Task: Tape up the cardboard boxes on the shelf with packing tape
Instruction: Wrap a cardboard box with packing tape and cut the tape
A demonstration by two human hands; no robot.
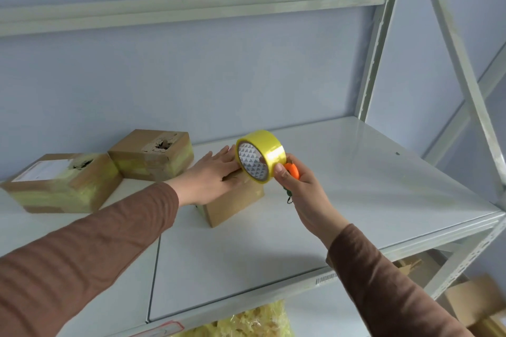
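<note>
Three brown cardboard boxes: two taped (pixel 61 182) (pixel 152 154) far left, the third (pixel 232 204) under flat left hand (pixel 212 172); right hand (pixel 297 186) grips one yellow tape roll (pixel 261 154) plus orange cutter (pixel 292 170).

Yellow tape roll (pixel 261 155) upright on small brown box (pixel 232 204), mid-shelf; 2 taped boxes (pixel 152 154) (pixel 61 183) w/ torn tops at left.

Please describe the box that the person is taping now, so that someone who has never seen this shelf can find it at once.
On the pale metal shelf stand three cardboard boxes. The small box is the one nearest the front, right of the other two, under the flat left hand and the yellow tape roll. Unlike its neighbours, it shows mostly bare cardboard, with no torn hole on top.
</note>
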